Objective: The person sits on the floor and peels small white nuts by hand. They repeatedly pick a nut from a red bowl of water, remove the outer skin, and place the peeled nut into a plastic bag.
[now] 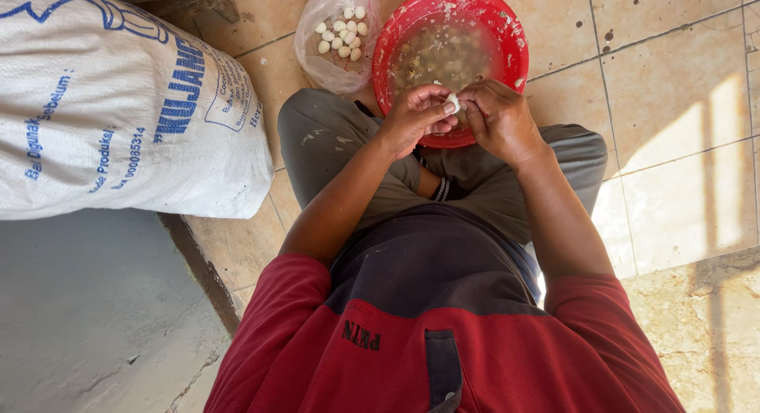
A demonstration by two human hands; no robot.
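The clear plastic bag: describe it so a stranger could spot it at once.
Find the round red basin on the tiled floor, just beyond the person's knees. The clear plastic bag lies against its left side, between the basin and the big white sack. It is the only see-through thing there, and it holds small, smooth white pieces.

Small white peeled egg (453, 103), pinched betw fingertips, above red basin (392, 45) w/ shell bits.

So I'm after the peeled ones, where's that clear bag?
In the head view, the clear bag lies on the floor tiles, top centre, touching the red basin's left side.
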